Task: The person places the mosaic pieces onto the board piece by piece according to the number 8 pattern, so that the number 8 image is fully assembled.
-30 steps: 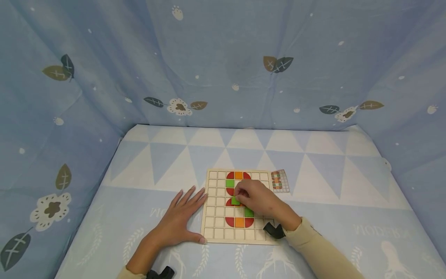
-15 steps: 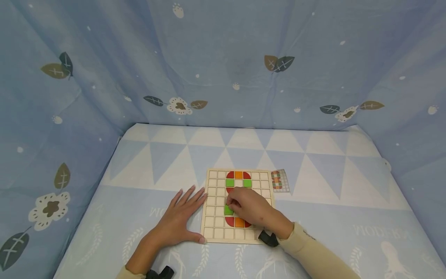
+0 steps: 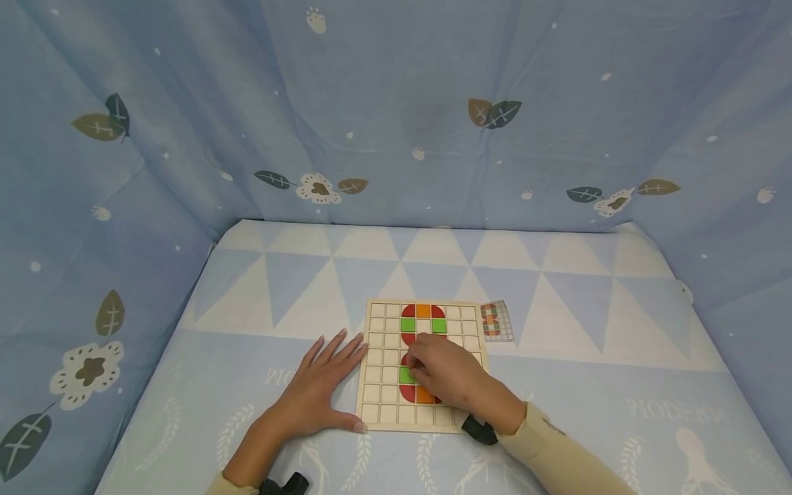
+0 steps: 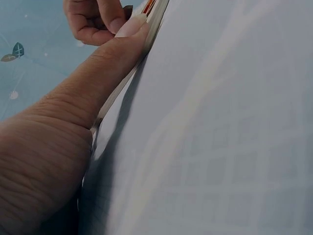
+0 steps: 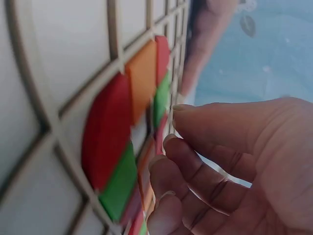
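A pale wooden grid board (image 3: 373, 412) lies on the cloth, with red, orange and green tiles in its middle columns. My left hand (image 3: 318, 392) is spread flat on the cloth, fingertips and thumb at the board's left edge. In the left wrist view its thumb (image 4: 110, 61) touches the board's side. Over the lower middle of the board hovers my right hand (image 3: 452, 375), bent fingers beside a green tile (image 3: 406, 375) that sits in the grid. Nothing shows between thumb and fingers in the right wrist view, where an orange tile (image 5: 142, 73) and a red tile (image 5: 105, 134) stand nearby. The right hand hides several cells.
A small pattern card (image 3: 497, 321) with a printed coloured grid lies at the board's upper right corner. Blue patterned fabric (image 3: 396, 124) rises behind and at both sides of the cloth-covered surface (image 3: 588, 412).
My right hand has moved down and left over the board. The green tile it pinched one second ago now lies in a lower left cell. My left hand stays put.
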### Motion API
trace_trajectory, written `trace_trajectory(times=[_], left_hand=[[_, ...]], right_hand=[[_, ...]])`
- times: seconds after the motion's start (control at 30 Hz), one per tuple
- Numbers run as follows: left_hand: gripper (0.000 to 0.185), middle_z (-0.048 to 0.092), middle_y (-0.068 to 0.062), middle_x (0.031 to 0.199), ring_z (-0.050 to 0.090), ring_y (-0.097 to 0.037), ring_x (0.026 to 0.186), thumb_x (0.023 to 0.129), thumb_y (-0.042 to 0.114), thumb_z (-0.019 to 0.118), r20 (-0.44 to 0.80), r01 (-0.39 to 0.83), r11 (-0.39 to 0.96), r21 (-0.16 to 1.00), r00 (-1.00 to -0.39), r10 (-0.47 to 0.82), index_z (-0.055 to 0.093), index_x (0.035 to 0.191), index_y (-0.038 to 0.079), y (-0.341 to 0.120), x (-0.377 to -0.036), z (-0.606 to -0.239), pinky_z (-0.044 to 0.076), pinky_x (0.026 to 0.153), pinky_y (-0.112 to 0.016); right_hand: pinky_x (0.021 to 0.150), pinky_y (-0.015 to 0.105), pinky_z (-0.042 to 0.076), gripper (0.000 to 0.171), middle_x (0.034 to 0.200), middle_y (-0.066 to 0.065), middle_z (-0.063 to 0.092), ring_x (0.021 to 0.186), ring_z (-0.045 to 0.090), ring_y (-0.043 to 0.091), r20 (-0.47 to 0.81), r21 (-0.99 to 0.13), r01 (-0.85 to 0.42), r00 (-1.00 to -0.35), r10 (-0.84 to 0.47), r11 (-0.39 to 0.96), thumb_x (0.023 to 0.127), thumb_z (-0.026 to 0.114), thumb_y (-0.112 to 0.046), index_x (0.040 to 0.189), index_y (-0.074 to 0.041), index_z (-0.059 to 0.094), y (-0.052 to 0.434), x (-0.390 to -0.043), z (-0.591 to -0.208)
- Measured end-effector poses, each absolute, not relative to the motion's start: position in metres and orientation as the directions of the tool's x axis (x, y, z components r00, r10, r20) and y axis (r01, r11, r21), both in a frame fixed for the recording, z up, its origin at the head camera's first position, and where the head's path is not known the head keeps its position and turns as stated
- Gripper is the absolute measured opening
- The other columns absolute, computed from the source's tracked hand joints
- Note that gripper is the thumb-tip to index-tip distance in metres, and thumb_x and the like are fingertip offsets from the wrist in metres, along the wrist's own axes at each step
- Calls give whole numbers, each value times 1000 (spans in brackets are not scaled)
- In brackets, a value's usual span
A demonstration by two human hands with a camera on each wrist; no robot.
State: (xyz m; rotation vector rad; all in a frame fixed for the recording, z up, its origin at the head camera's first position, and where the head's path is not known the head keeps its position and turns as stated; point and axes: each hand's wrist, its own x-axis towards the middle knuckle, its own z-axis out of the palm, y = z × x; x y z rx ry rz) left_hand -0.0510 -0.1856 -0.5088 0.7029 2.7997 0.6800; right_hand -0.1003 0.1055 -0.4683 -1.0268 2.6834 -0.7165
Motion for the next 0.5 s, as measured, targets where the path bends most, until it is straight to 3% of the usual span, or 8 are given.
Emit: trace_trajectory(times=[0.13, 0.27, 0.4, 0.5], left_hand=[[132, 17, 10, 173, 3, -23, 161, 62, 89, 74, -66, 391, 796, 462, -880, 471, 27, 168, 25, -186, -49, -509, 0, 127, -54], [127, 22, 7, 173, 9, -25, 161, 64, 87, 74, -51, 387, 795, 467, -886, 461, 32, 166, 23, -191, -45, -506, 5, 126, -54], [122, 25, 5, 172, 14, -26, 160, 69, 82, 77, -29, 380, 783, 492, -892, 452, 35, 166, 21, -198, -42, -499, 10, 127, -51], [118, 26, 3, 172, 15, -27, 160, 73, 76, 79, -5, 358, 793, 492, -910, 414, 34, 166, 19, -205, -41, -489, 12, 127, -49]], right_hand=[[69, 26, 50, 3, 89, -11, 56, 81, 51, 8, 68, -489, -557, -792, -607, 672, 99, 74, -18, 96, -18, 72, 120, -96, -462], [77, 32, 56, 8, 95, -8, 62, 89, 58, 12, 211, -410, -579, -812, -544, 705, 98, 75, -23, 99, -15, 73, 141, -94, -457], [92, 44, 57, 26, 109, 6, 69, 106, 64, 26, 369, -306, -611, -783, -501, 730, 96, 76, -27, 109, -5, 71, 173, -93, -453], [101, 53, 51, 48, 122, 16, 67, 118, 61, 36, 429, -266, -603, -773, -468, 752, 102, 66, -42, 122, 1, 67, 199, -94, -450]])
